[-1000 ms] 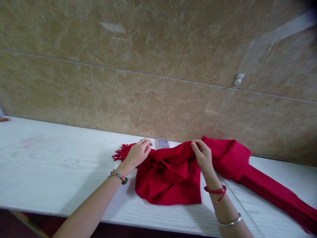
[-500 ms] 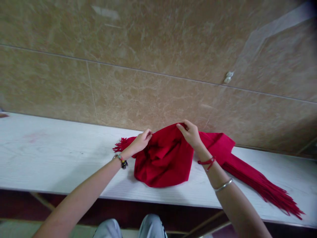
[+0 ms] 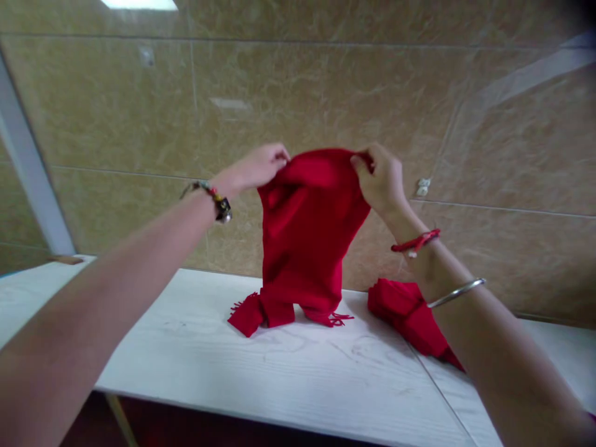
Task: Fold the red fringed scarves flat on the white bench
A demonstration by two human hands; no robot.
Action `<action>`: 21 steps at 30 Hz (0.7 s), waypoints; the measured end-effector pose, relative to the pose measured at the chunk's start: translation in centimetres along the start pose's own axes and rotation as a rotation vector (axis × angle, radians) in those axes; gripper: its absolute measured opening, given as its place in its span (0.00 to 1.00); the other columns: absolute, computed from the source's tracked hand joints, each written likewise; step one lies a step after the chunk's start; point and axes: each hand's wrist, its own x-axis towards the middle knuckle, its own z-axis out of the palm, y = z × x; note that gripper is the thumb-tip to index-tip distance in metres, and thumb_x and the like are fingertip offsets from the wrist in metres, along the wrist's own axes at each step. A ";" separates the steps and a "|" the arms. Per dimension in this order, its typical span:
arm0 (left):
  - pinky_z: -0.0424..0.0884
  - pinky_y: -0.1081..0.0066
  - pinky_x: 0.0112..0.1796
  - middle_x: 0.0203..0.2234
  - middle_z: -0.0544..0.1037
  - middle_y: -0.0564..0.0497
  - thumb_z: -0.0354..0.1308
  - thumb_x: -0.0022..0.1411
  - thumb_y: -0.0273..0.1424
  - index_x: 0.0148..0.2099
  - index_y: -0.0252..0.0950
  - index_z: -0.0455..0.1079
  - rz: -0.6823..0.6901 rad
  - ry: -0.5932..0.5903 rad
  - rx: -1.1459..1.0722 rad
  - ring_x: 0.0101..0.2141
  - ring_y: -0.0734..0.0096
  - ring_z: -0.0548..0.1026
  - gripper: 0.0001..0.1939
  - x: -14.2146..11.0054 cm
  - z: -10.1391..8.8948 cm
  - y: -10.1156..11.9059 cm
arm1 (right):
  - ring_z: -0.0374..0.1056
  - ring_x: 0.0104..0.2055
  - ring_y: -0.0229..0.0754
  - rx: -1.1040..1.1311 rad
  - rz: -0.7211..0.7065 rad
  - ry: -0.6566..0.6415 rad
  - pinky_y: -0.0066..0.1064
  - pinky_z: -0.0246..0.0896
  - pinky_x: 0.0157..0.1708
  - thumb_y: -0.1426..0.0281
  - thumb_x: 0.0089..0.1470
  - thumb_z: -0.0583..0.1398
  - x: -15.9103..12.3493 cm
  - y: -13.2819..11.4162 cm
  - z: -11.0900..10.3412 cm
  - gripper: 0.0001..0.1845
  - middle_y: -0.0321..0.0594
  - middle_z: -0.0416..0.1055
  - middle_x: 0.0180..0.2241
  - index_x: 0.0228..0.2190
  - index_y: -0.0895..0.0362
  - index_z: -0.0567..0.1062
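A red fringed scarf (image 3: 307, 230) hangs stretched between my two hands, its lower end bunched on the white table. My left hand (image 3: 265, 164) pinches its upper left corner. At the upper right corner, my right hand (image 3: 379, 177) grips the cloth between thumb and fingers. Fringe shows at the bottom left and bottom right of the bunched part. To the right lies a second piece of red cloth (image 3: 395, 310), folded; my right forearm covers part of it.
The white wood-grain table (image 3: 279, 385) runs along a brown marbled tile wall (image 3: 326, 87). A small white fitting (image 3: 423, 186) sticks to the wall on the right. At the table's far left lies a small brown piece (image 3: 66, 259).
Both hands have risen, lifting the scarf from a heap on the table into a hanging sheet. The folded red cloth stays on the table at the right. The view has tilted up.
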 end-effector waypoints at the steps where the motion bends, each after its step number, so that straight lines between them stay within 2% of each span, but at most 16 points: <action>1: 0.61 0.68 0.39 0.28 0.67 0.55 0.38 0.58 0.24 0.36 0.21 0.66 -0.053 -0.101 -0.019 0.39 0.69 0.70 0.16 -1.8 1.6 -0.7 | 0.64 0.33 0.38 0.033 0.071 -0.115 0.31 0.54 0.31 0.61 0.55 0.51 -2.2 -0.1 0.3 0.17 0.35 0.69 0.26 0.29 0.60 0.73; 2: 0.63 0.72 0.38 0.26 0.69 0.55 0.45 0.57 0.25 0.35 0.24 0.67 -0.122 -0.207 -0.071 0.35 0.72 0.70 0.11 -3.8 3.4 -1.4 | 0.64 0.28 0.36 0.061 0.133 -0.253 0.29 0.54 0.29 0.64 0.52 0.56 -4.8 0.0 0.6 0.12 0.34 0.68 0.22 0.25 0.59 0.73; 3: 0.64 0.75 0.35 0.26 0.70 0.55 0.47 0.57 0.25 0.35 0.26 0.67 -0.167 -0.284 -0.152 0.32 0.75 0.69 0.10 -5.9 5.4 -2.2 | 0.62 0.25 0.35 0.077 0.198 -0.392 0.28 0.54 0.26 0.67 0.49 0.58 -7.7 0.1 0.9 0.09 0.33 0.68 0.19 0.22 0.58 0.73; 5: 0.63 0.78 0.30 0.25 0.71 0.54 0.47 0.57 0.26 0.34 0.27 0.68 -0.208 -0.345 -0.208 0.28 0.76 0.68 0.09 -9.7 9.3 -3.5 | 0.60 0.19 0.34 0.094 0.330 -0.659 0.27 0.52 0.22 0.71 0.46 0.60 -13.2 0.7 1.3 0.07 0.32 0.68 0.17 0.18 0.56 0.72; 6: 0.63 0.78 0.28 0.25 0.71 0.54 0.47 0.58 0.26 0.35 0.28 0.67 -0.224 -0.366 -0.234 0.26 0.77 0.67 0.09 -11.2 11.0 -3.9 | 0.60 0.19 0.35 0.102 0.385 -0.753 0.27 0.52 0.21 0.72 0.45 0.60 -15.5 1.0 1.4 0.07 0.32 0.69 0.17 0.18 0.56 0.72; 7: 0.64 0.78 0.27 0.25 0.72 0.54 0.47 0.58 0.27 0.35 0.29 0.67 -0.234 -0.383 -0.256 0.26 0.76 0.68 0.09 -12.4 12.7 -4.2 | 0.62 0.19 0.35 0.086 0.430 -0.780 0.27 0.53 0.22 0.74 0.44 0.60 -17.4 1.3 1.5 0.07 0.33 0.69 0.17 0.18 0.55 0.72; 10: 0.66 0.76 0.30 0.28 0.74 0.51 0.47 0.58 0.29 0.35 0.30 0.68 -0.262 -0.370 -0.336 0.28 0.74 0.70 0.10 -14.5 16.9 -5.0 | 0.67 0.24 0.38 0.012 0.523 -0.749 0.27 0.57 0.26 0.79 0.40 0.61 -21.2 1.7 2.1 0.07 0.35 0.71 0.19 0.19 0.55 0.73; 14: 0.67 0.72 0.37 0.31 0.75 0.48 0.48 0.59 0.32 0.36 0.32 0.68 -0.273 -0.268 -0.387 0.34 0.70 0.72 0.11 -15.8 21.4 -5.8 | 0.69 0.34 0.40 0.008 0.536 -0.704 0.31 0.61 0.37 0.80 0.42 0.59 -24.1 0.3 3.8 0.11 0.41 0.74 0.31 0.31 0.57 0.74; 18: 0.66 0.70 0.40 0.33 0.76 0.49 0.47 0.60 0.34 0.37 0.35 0.69 -0.204 -0.212 -0.356 0.35 0.70 0.72 0.11 -16.8 24.0 -6.4 | 0.66 0.44 0.42 0.193 0.430 -0.664 0.36 0.60 0.45 0.72 0.49 0.58 -27.0 -1.8 6.6 0.17 0.45 0.71 0.42 0.43 0.58 0.70; 21: 0.66 0.70 0.41 0.34 0.76 0.50 0.48 0.61 0.34 0.38 0.36 0.69 -0.143 -0.211 -0.361 0.35 0.70 0.73 0.11 -17.5 25.1 -6.9 | 0.64 0.48 0.44 0.277 0.403 -0.632 0.38 0.58 0.47 0.70 0.50 0.58 -28.8 -2.3 8.4 0.19 0.47 0.69 0.46 0.45 0.57 0.69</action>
